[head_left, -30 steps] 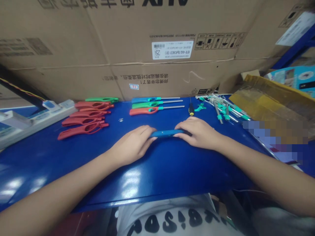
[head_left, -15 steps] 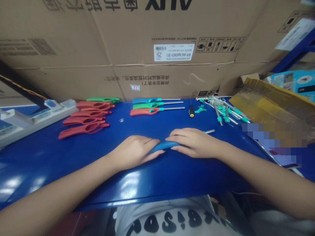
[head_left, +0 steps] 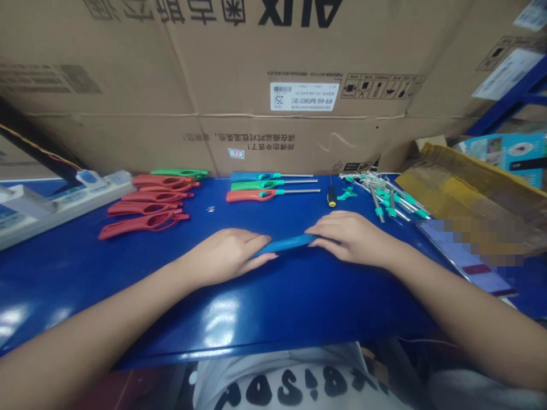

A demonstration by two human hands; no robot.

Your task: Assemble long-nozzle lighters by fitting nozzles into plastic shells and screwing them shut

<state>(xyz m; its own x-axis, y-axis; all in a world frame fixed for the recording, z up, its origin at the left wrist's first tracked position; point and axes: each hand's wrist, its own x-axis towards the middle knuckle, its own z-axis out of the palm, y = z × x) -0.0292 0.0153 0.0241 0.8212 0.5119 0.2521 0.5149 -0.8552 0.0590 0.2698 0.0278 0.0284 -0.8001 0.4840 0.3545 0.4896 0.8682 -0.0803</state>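
A blue lighter handle spans the gap between my two hands, just over the blue tabletop. My left hand is closed around its left end, thumb below and fingers above. The right end is pinched in my right hand, whose fingers hide that end. Beyond my hands lie three long-nosed lighters: a blue one, a green one and an orange-red one, their metal tubes pointing right.
Several red handles and a green one lie at left beside a white power strip. At right are a screwdriver, a pile of metal tubes, a phone and a yellow-taped box. Cardboard stands behind.
My hands have moved slightly apart, showing more of the blue handle. The metal tube that stuck out past my right hand no longer shows.
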